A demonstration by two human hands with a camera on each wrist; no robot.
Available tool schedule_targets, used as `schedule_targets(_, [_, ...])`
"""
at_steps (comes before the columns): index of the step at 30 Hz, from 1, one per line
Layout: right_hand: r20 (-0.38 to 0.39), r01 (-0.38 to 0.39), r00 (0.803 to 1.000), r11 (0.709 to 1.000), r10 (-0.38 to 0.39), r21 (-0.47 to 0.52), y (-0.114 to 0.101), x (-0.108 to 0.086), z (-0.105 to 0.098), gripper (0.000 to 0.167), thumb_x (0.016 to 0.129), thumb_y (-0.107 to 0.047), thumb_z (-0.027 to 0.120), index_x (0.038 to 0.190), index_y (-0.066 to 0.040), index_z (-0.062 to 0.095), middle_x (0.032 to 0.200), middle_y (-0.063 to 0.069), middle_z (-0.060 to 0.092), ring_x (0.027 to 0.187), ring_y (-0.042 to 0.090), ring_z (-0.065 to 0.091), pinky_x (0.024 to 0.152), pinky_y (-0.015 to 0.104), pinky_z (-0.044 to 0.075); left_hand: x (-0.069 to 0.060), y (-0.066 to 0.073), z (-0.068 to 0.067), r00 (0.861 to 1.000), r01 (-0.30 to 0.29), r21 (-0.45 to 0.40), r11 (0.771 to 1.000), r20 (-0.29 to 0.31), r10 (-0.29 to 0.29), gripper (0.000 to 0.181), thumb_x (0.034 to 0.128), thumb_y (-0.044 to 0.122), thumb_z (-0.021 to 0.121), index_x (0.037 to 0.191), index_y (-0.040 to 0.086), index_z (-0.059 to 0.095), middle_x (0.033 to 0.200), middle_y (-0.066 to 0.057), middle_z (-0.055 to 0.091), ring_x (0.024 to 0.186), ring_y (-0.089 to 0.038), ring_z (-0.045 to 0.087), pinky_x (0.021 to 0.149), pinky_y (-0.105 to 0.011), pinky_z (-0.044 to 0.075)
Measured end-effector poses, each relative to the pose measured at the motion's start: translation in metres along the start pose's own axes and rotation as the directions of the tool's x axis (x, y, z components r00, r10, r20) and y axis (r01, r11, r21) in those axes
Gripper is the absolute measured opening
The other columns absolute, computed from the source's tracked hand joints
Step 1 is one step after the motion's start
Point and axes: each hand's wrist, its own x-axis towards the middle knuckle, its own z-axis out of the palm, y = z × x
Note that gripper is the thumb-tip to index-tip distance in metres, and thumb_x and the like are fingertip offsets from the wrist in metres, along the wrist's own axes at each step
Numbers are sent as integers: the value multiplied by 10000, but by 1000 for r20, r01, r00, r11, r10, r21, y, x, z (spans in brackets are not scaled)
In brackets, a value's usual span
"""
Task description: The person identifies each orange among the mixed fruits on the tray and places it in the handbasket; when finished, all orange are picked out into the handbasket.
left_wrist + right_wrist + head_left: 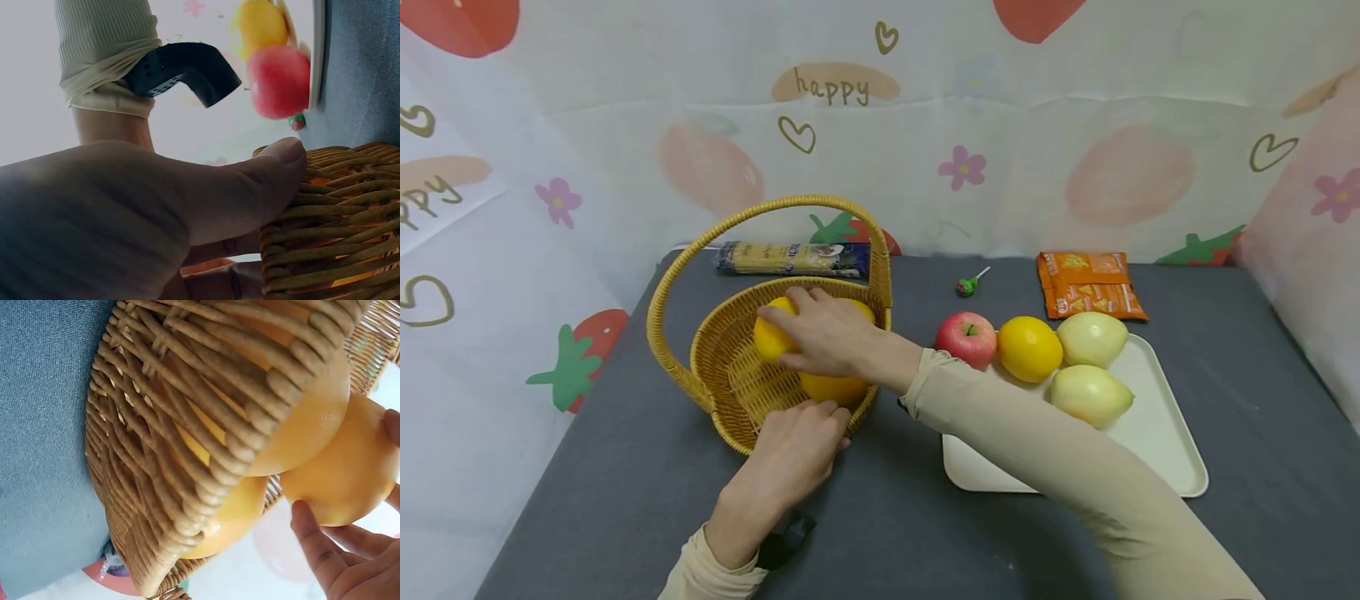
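Observation:
A yellow wicker basket (730, 333) with a tall arched handle stands on the left of the table. My left hand (797, 446) grips its near rim, thumb (284, 156) on one side of the weave and fingers on the other. Inside the basket, my right hand (831, 333) holds an orange (771, 337), its fingertips and thumb around the fruit. In the right wrist view that orange (350, 462) touches another orange (312, 425) beside it. More oranges (835, 388) lie in the basket's right half, partly hidden by my right hand.
On the right, a white tray (1157, 450) bears an apple (967, 339), an orange (1030, 349) and two pale green fruits (1092, 395). Behind it lie a lollipop (967, 287) and an orange snack packet (1090, 286). A noodle pack (790, 258) lies behind the basket.

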Motion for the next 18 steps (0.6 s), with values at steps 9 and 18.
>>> schedule_targets(9, [163,65,985,995,-53,-71,-1,3,4,479,1035,-351,447,1504,-283,374,1599,47,318,1405,274,424,984,375,511,-1,0,-1,1000,0,18,1000,-14,0,217,790,190,798,715,125,605,633,17,518,550,-162,539,460,-302,425])
schedule_targets(18, [275,114,956,993,-105,-19,-3,1,3,527,1049,-333,406,1552,-263,264,1638,-3,224,1487,252,304,1151,392,361,-1,1,-1,1000,0,15,1000,-17,0,212,791,191,797,720,121,610,649,13,533,549,-159,533,460,-302,424])
